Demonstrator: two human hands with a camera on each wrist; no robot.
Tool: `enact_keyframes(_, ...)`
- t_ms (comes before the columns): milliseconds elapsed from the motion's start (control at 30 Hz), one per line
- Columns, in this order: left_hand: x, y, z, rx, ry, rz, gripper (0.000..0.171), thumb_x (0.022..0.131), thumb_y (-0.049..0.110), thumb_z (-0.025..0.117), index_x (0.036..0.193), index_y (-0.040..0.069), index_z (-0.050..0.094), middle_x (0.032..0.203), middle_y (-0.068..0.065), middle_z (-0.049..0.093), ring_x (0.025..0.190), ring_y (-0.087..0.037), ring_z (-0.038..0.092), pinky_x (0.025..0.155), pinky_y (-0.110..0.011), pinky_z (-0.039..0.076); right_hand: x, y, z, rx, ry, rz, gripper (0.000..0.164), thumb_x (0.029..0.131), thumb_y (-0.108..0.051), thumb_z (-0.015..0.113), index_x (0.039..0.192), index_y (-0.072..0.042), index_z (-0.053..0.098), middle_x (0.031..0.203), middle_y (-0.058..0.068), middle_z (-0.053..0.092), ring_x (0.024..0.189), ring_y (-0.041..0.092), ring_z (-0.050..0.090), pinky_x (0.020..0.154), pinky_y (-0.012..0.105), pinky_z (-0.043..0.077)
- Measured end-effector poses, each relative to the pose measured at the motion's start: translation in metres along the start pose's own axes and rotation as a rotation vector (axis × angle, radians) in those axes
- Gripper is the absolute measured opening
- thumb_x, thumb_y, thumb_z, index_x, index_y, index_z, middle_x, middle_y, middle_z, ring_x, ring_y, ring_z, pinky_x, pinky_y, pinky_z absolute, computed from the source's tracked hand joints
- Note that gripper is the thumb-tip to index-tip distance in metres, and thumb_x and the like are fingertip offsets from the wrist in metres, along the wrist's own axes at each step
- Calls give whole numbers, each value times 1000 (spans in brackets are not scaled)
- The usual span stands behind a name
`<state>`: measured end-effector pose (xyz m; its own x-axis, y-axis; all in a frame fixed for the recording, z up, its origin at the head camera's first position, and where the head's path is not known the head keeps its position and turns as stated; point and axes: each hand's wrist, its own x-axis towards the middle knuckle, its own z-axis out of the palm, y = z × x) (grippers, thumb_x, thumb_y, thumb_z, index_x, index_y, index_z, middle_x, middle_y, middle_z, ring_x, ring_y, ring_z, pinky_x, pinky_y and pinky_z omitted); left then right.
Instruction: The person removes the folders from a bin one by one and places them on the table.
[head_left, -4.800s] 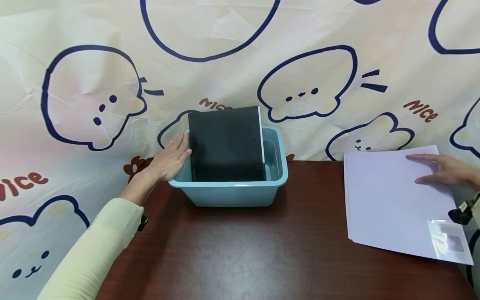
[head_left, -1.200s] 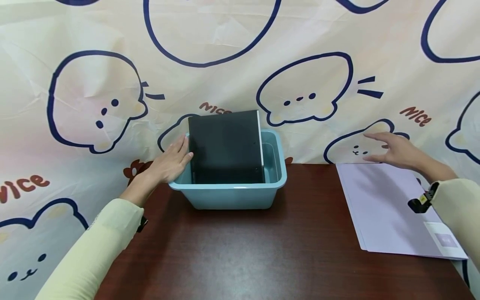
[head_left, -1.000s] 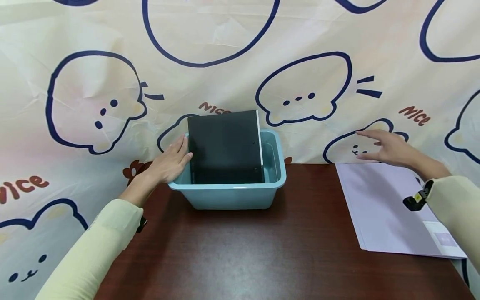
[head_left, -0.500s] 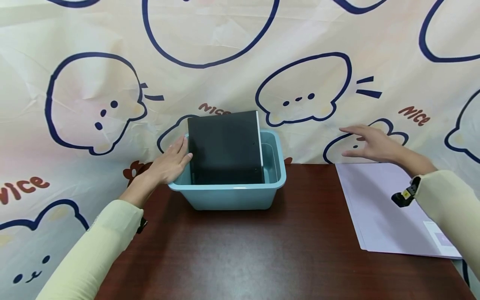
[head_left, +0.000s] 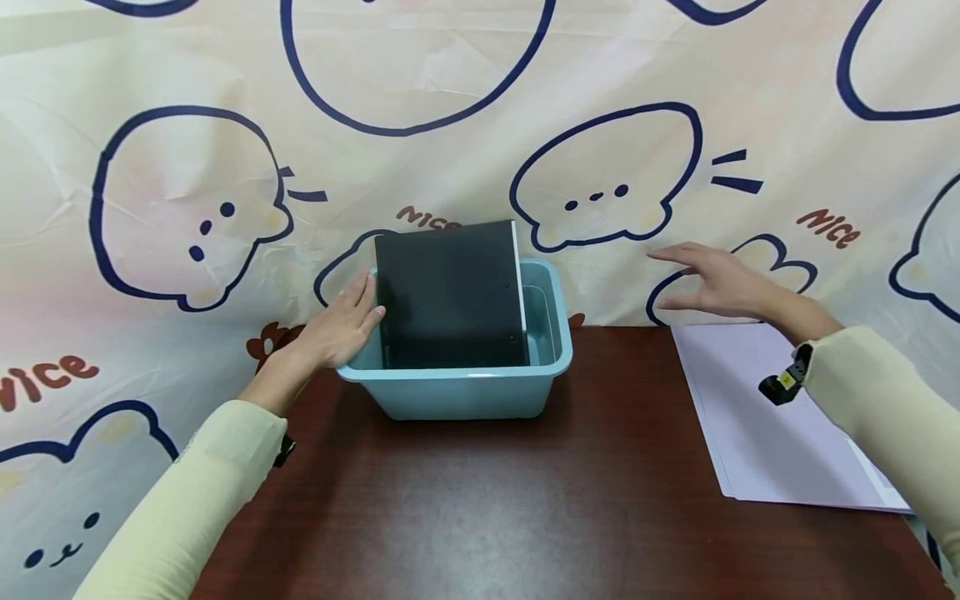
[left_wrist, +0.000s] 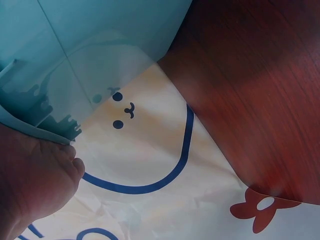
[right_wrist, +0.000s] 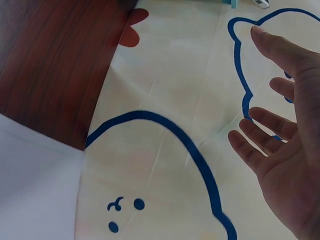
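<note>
Head view: my straight-fingered left hand (head_left: 337, 327) touches the blue basin (head_left: 456, 397) holding a black folder (head_left: 452, 300); right of the basin, my spread right hand (head_left: 716, 282) hovers near a lilac folder (head_left: 742, 433).

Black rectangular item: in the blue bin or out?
In. The black item is inside the blue bin, its lower edge hidden behind the near wall, its top rising above.
</note>
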<state>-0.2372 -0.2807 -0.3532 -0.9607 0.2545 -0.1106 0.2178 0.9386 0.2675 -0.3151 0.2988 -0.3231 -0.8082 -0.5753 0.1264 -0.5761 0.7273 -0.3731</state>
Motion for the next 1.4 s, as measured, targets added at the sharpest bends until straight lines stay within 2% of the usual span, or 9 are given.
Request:
enact_keyframes(233, 0, 0, -1, -3, -8, 2, 73, 116, 38, 28, 167, 1, -9, 176, -18, -14, 164, -39, -8, 131, -58, 0, 13, -8, 4, 23, 11, -41, 81, 90, -29, 86, 158, -6, 48, 161, 23, 46, 138, 49, 53, 104, 66, 51)
enact_keyframes(667, 1, 0, 0, -8, -4, -1, 74, 116, 37, 29, 167, 2, -10, 177, -17, -14, 164, -39, -8, 131, -58, -1, 28, -23, 9, 48, -6, -39, 81, 91, -32, 85, 159, -9, 47, 163, 22, 44, 138, 47, 53, 104, 64, 53)
enact_keyframes(900, 2, -2, 2, -20, -1, -3, 74, 116, 40, 28, 167, 4, -11, 177, -16, -15, 164, -38, -9, 131, -57, -3, 38, -33, 10, 45, 7, -82, 80, 90, -30, 85, 157, -5, 49, 160, 23, 48, 138, 46, 53, 103, 62, 54)
enact_keyframes(1067, 1, -3, 3, -23, 0, -5, 74, 115, 39, 29, 167, 4, -11, 177, -16, -15, 164, -38, -9, 131, -57, -3, 45, -41, 11, 70, -4, -78, 81, 90, -30, 85, 158, -5, 49, 159, 23, 49, 140, 46, 52, 102, 63, 54)
enact_keyframes(1400, 2, -3, 3, -26, 5, -4, 74, 116, 38, 29, 167, 3, -11, 177, -17, -15, 164, -39, -8, 131, -57, -2, 61, -57, 14, 130, -13, -97, 82, 92, -32, 84, 160, -9, 46, 164, 18, 44, 144, 42, 50, 110, 61, 49)
